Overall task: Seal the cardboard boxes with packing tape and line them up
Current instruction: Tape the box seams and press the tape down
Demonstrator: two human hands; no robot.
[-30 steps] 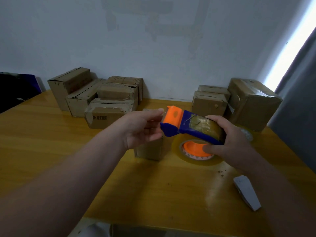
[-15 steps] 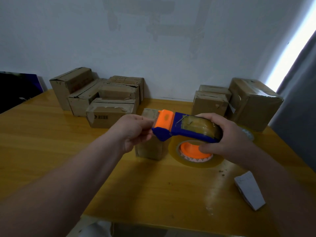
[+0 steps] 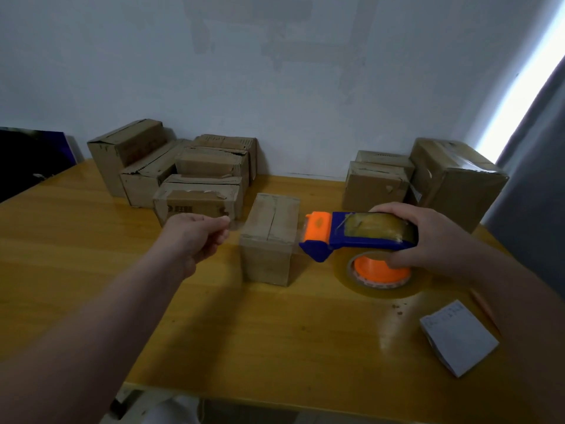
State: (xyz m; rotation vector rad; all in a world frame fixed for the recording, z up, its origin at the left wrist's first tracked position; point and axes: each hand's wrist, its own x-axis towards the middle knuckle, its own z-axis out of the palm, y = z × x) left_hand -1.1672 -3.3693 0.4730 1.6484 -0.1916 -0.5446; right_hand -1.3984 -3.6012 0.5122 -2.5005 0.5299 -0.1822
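Note:
A small cardboard box [image 3: 269, 240] stands upright on the yellow table [image 3: 275, 338], its top seam facing up. My right hand [image 3: 428, 237] grips a blue and orange tape dispenser [image 3: 360, 234] just right of the box, orange end toward it. My left hand [image 3: 192, 237] is left of the box, fingers pinched on the end of a clear tape strip. The strip stretches faintly over the box top to the dispenser. Below the dispenser, a clear tape roll with an orange core [image 3: 379, 276] lies flat.
Several cardboard boxes [image 3: 195, 179] are piled at the back left against the wall. More boxes [image 3: 376, 185] and a larger one [image 3: 455, 188] stand back right. A white folded paper [image 3: 458, 338] lies near the front right. A dark panel [image 3: 24, 160] is far left.
My left hand has drawn away from the dispenser to the left, past the small box, pulling tape out. The dispenser has shifted right, and the box between my hands is now uncovered.

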